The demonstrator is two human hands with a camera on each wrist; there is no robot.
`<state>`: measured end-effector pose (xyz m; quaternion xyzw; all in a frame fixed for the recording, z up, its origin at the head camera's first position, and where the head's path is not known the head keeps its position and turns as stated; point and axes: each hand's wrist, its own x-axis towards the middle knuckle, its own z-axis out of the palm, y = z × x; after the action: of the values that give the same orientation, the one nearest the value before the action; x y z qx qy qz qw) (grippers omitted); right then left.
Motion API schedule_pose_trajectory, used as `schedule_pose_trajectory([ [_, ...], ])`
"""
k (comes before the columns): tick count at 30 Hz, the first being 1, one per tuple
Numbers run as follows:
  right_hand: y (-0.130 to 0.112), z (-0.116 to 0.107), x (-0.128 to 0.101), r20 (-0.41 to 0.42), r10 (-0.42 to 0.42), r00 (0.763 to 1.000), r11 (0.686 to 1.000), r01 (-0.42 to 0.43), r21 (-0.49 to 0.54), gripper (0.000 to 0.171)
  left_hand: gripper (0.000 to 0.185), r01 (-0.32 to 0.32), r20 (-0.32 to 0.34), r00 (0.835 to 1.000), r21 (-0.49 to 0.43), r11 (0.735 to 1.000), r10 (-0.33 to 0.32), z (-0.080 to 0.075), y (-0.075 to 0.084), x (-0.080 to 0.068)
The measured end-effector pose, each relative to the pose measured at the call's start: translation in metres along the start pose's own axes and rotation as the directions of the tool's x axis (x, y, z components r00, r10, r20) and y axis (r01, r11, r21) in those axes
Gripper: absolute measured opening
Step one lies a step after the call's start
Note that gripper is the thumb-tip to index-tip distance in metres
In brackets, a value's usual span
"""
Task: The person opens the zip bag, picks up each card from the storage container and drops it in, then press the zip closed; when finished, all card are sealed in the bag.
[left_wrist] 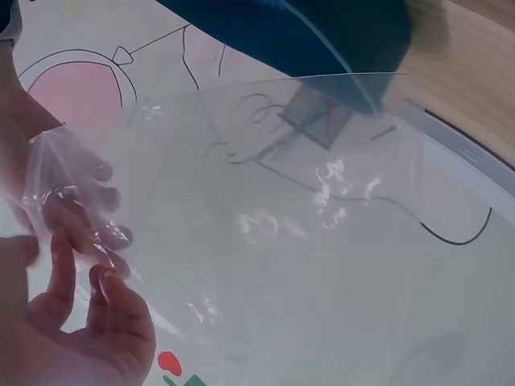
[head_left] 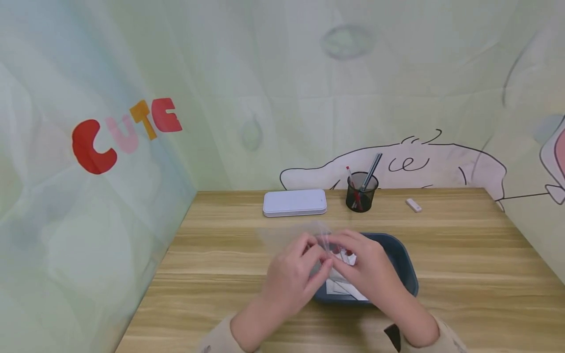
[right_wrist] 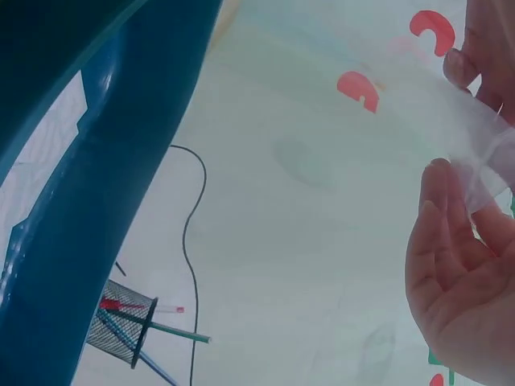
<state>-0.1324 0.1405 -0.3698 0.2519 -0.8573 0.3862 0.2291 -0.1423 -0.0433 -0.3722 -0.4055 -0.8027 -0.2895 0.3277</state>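
- Sleeves, beige, at the near edge of the wooden table [head_left: 463, 255]; both forearms reach forward from them.
- Left hand [head_left: 293, 274]: near centre of the table, fingers curled, pinching an edge of the clear plastic bag [head_left: 291, 233]; the left wrist view shows its fingertips [left_wrist: 100, 277] gripping the film.
- Right hand [head_left: 366, 267]: just right of the left hand and touching it, fingers bent, pinching the same bag at its right edge; the right wrist view shows the film caught between thumb and fingers.
- Clear plastic bag: thin, transparent, crumpled where held; lifted above the table between the two hands, spreading up and left of them, over the left rim of the tray.
- Tray [head_left: 408, 267], dark blue, shallow: beneath and behind the hands, right of centre; white paper [head_left: 348, 289] lies inside it, and small red-marked items, too blurred to identify.
- Tin case [head_left: 295, 202], white, flat, closed: far centre.
- Mesh pen cup [head_left: 362, 192], black: far side, just right of the case, holding a red pen and a dark one.
- Small white block [head_left: 413, 205]: far right, well apart from the cup.
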Motion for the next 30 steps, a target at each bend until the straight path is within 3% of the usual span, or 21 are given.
schedule_pose_trajectory([
  [2,0.001,-0.001,-0.001,-0.002,0.015,1.000,1.000,-0.015,0.008,0.044,0.030,0.007,-0.017,1.000,-0.005,1.000,-0.007,-0.001,-0.001,-0.001],
  [5,0.002,-0.002,-0.001,-0.006,0.038,0.999,0.999,-0.038,0.030,0.052,0.080,0.008,-0.042,0.999,0.036,0.999,-0.006,-0.001,-0.004,-0.001],
  [8,0.001,-0.001,-0.001,0.012,0.042,0.999,0.997,-0.042,0.068,0.055,0.123,0.008,-0.017,1.000,0.108,0.994,-0.006,0.000,-0.006,-0.001],
  [11,-0.001,0.001,-0.001,0.055,0.036,0.998,0.994,-0.042,0.103,0.063,0.140,0.011,0.031,0.999,0.171,0.985,-0.016,0.001,-0.008,-0.002],
  [14,-0.003,0.002,-0.001,0.095,0.035,0.995,0.991,-0.047,0.127,0.070,0.140,0.012,0.041,0.999,0.206,0.978,-0.021,0.003,-0.009,-0.002],
  [19,-0.005,0.003,-0.002,0.110,0.028,0.993,0.993,-0.040,0.108,0.067,0.120,0.015,0.024,1.000,0.194,0.981,-0.020,0.005,-0.013,-0.003],
  [24,-0.004,0.000,-0.002,0.121,0.031,0.992,0.993,-0.045,0.108,0.046,0.116,0.021,0.019,1.000,0.144,0.989,-0.024,0.004,-0.018,-0.003],
  [30,0.007,-0.012,-0.002,0.066,0.124,0.990,0.990,-0.128,0.059,0.016,0.115,0.056,0.056,0.997,0.101,0.993,-0.061,0.000,-0.027,-0.004],
])
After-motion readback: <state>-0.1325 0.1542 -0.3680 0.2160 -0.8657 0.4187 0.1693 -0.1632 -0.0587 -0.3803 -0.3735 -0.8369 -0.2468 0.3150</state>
